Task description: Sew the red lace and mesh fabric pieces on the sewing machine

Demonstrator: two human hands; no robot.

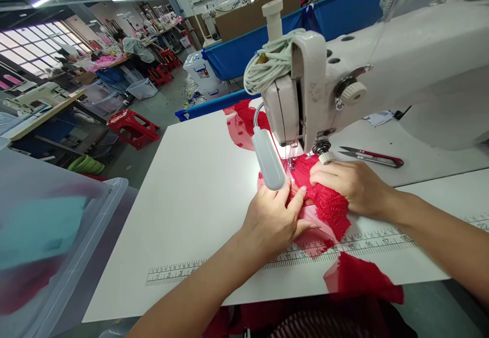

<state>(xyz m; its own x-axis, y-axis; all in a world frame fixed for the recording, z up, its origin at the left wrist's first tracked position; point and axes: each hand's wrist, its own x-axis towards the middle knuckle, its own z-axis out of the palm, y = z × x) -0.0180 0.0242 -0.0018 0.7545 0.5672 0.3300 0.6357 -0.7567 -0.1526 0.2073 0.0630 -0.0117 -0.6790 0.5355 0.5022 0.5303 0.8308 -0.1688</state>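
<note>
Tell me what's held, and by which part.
Red lace fabric, by its bunched right side, in the right grip; the left grip rests on sheer red fabric.

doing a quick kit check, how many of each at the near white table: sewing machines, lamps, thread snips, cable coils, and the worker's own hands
Sewing machine: 1
Lamp: 1
Thread snips: 1
Cable coil: 1
Left hand and right hand: 2
Total: 6
</note>
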